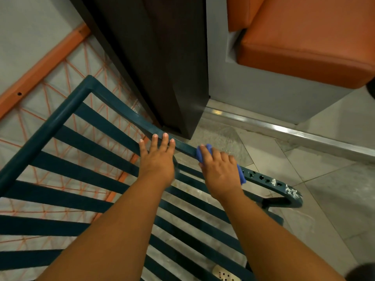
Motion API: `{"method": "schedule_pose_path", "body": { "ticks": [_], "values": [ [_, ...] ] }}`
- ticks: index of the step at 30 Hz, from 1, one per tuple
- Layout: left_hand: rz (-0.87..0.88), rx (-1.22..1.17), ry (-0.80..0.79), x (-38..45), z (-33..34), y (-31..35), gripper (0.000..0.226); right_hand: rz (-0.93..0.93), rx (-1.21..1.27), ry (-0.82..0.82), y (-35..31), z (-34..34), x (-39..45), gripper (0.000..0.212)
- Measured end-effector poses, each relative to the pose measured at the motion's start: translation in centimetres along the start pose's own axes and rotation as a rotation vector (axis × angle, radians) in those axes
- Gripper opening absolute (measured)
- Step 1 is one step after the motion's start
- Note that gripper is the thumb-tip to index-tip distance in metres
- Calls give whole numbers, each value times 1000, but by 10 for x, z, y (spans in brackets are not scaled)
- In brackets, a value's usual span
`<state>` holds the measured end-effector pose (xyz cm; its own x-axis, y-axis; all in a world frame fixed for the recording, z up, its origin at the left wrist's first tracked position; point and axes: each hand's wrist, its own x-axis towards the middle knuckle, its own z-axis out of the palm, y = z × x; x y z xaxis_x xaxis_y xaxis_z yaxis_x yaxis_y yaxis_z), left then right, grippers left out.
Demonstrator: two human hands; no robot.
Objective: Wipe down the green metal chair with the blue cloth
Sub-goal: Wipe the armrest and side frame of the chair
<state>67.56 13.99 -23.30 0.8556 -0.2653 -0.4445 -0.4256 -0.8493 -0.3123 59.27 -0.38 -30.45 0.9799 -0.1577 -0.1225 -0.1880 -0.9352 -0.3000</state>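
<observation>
We saw right hand (220, 172) wrapped around blue cloth (205, 152), pressed on chair (60, 116) side bar. Bar ran long, up-left to down-right. Left hand (157, 157) lay flat, fingers straight, just beside. Dirty end lay down-right; right hand nearer.

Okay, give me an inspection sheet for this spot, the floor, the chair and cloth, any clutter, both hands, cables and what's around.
Surface: grey tiled floor.
Job's things: green metal chair with slats; blue cloth wrapped on its side rail; white flecks on the rail's curved end.
Clutter: small perforated pale object under the slats.
Grippers: left hand lies flat on the rail, fingers straight; right hand grips the cloth.
Cables: nothing seen.
Surroundings: dark panel, orange cushioned seat, orange-framed string chair.
</observation>
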Motion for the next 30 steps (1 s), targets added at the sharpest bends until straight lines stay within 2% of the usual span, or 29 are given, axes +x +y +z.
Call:
{"method": "schedule_pose_path", "body": {
  "ticks": [6, 9, 11, 16, 18, 19, 21, 23, 25, 30],
  "values": [
    [41, -65, 20, -1, 4, -5, 94, 191, 44, -8, 5, -14, -4, 41],
    [17, -149, 70, -5, 10, -10, 95, 102, 107, -65, -18, -12, 15, 52],
    [-61, -201, 117, -11, 14, -13, 96, 43, 177, -39, -36, -9, 30, 56],
    [-255, -272, 222, -21, 28, -28, 94, -39, 758, 103, -88, -20, 71, 47],
    [-293, -267, 202, -26, 34, -33, 92, -133, 835, 111, -111, -26, 86, 49],
    [-299, -264, 189, -28, 38, -35, 91, -191, 791, 91, -122, -29, 93, 50],
    [-299, -237, 176, -33, 43, -37, 89, -285, 548, 31, -133, -28, 102, 60],
    [-298, -209, 167, -36, 47, -39, 88, -320, 319, -18, -133, -23, 105, 88],
    [-298, -214, 157, -37, 47, -39, 88, -309, 213, -22, -124, -16, 100, 107],
    [-255, -291, 208, -32, 36, -29, 89, -222, 13, 9, -77, 5, 61, 98]
  ]
}}
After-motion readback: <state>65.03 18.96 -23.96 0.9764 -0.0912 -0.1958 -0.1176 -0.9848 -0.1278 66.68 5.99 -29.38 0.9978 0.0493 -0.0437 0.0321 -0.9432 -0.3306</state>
